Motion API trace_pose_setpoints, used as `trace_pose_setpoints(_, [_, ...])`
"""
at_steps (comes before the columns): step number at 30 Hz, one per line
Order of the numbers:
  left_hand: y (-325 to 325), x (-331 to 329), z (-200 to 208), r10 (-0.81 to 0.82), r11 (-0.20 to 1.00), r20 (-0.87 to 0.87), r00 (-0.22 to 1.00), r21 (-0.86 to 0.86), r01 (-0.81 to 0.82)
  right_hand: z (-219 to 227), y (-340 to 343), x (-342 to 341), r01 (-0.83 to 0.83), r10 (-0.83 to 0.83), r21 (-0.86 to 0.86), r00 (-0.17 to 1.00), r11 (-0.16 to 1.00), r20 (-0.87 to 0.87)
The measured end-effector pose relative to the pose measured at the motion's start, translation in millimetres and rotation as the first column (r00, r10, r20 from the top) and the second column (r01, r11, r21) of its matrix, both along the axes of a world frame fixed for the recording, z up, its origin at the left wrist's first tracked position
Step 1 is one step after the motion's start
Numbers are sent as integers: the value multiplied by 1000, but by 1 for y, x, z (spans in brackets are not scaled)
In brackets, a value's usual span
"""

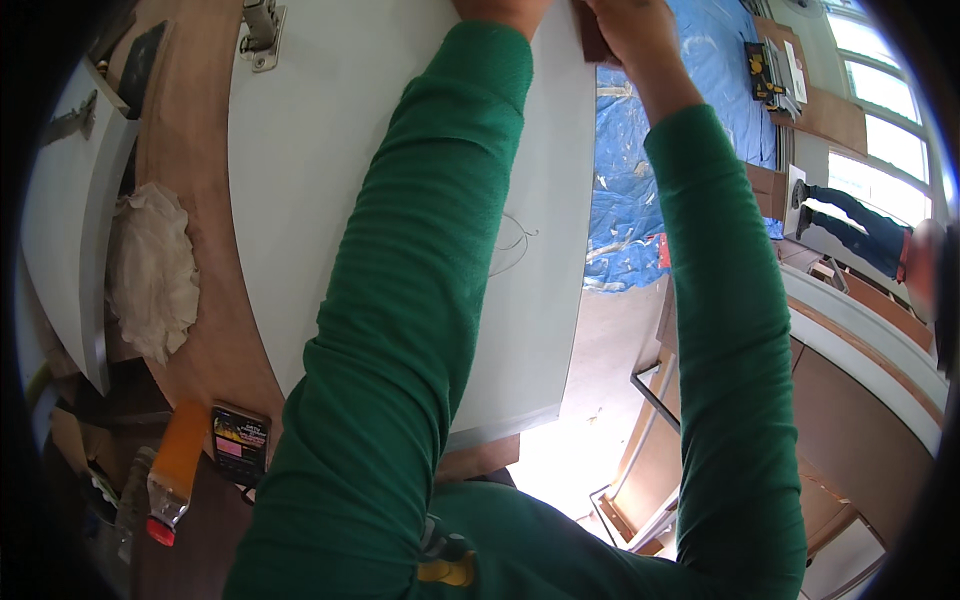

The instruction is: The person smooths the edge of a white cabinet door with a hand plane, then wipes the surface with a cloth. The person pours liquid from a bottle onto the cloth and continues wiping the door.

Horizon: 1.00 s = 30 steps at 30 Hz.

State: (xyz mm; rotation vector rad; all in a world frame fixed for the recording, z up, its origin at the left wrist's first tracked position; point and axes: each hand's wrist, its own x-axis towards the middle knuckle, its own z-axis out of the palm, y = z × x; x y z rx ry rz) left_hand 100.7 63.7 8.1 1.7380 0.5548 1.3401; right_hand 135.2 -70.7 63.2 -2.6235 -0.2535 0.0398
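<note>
A long white panel [290, 170] lies before me, with a metal cabinet hinge [262, 35] fixed near its far left edge. My left hand [503, 10] is over the far part of the panel. Only its wrist side shows, and the top of the picture cuts off its fingers. At the panel's far right edge, my right hand [640, 35] is against a dark brown piece [597, 42]. The fingers of this hand are largely out of view, so its grip on that piece is unclear. Thin curved pencil-like marks [515, 245] show on the panel between my forearms.
Left of the panel are a crumpled whitish cloth [155, 270], a bottle of orange drink [175, 465], a phone [240, 440] and another white panel [70, 220]. Blue sheeting [625, 200] covers the ground at right. Farther right, a person [860, 235] stands near windows.
</note>
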Motion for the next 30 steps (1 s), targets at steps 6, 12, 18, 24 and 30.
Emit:
trace_pose_setpoints(6, [3, -1, 8, -23, 998, -121, 992, -59, 16, 2, 19, 15, 0, 1, -89, 1000, 996, 7])
trace_pose_setpoints(12, [2, -1, 14, -18, 999, -217, 976, -31, 12, 5, 14, 4, 15, -13, -192, 1000, 981, 7])
trace_pose_setpoints(18, [4, 1, 14, -34, 998, -279, 960, -61, 17, 1, 11, 4, -41, 67, -306, 995, 951, 76])
trace_pose_setpoints(24, [8, 0, 13, -31, 997, -273, 962, -71, 12, 4, 11, -18, -34, 58, -307, 996, 951, 69])
trace_pose_setpoints(30, [7, 1, 16, -54, 995, -255, 965, -98, 30, 1, 2, -23, -40, 74, -291, 991, 956, 107])
